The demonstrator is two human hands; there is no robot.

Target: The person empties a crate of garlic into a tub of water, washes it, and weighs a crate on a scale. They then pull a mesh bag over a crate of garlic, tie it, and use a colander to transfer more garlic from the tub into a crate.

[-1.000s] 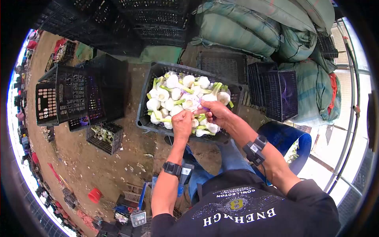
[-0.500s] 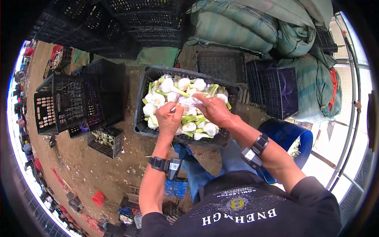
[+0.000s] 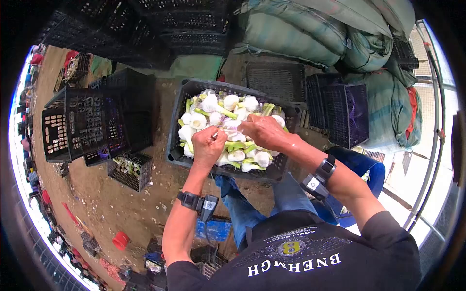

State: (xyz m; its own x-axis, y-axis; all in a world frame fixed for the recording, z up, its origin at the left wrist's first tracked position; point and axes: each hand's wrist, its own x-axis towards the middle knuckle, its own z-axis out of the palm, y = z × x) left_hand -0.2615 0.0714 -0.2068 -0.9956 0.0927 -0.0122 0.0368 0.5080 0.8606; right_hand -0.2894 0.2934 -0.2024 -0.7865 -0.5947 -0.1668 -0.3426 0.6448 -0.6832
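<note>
Garlic bulbs (image 3: 209, 103) fill your black crate (image 3: 175, 127), dirt floor (image 3: 131, 208) around.
Your left hand (image 3: 208, 147) curls shut on a pale strip (image 3: 215, 135); your right hand (image 3: 267, 133) bends, grip hidden. Stems (image 3: 226, 112) point every way; the crate lies crosswise.

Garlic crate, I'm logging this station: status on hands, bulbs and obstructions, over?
Left hand closed on a thin pale item. Right hand over the garlic bulbs, fingertips unclear. Bulbs heaped in black crate; only the hands cover them.
</note>
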